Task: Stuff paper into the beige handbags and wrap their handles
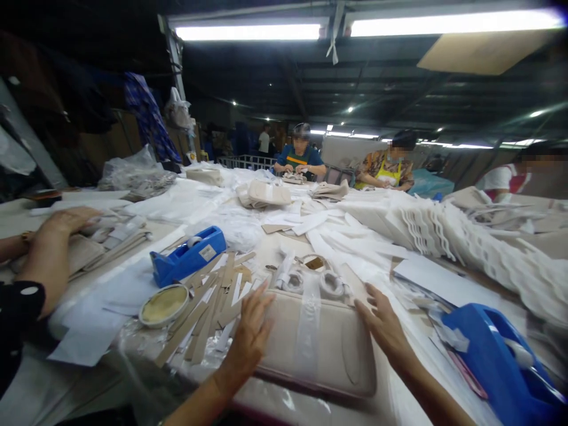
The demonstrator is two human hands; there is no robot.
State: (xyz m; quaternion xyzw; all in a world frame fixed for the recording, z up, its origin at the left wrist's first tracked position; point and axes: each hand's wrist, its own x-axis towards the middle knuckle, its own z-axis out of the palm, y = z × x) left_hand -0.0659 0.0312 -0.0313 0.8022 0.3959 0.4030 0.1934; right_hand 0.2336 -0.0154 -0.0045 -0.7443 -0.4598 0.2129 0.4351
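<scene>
A beige handbag (326, 340) lies flat in front of me, its handle end facing away. A whitish translucent strip (309, 331) runs down its middle, and white wrapping covers the handle rings (332, 285). My left hand (248, 336) is at the bag's left edge, fingers stretched out and slightly apart. At the upper right corner, my right hand (385, 319) has its fingers spread beside the bag's edge. Neither hand grips anything; whether the fingertips touch the bag is hard to tell.
Cardboard strips (208, 322), a round tin (164, 306) and a blue tape dispenser (189, 255) lie left. Another blue dispenser (501, 361) stands right, near stacked white foam sheets (444, 236). A co-worker's arm (51, 248) reaches over bags at left; other people work across the table.
</scene>
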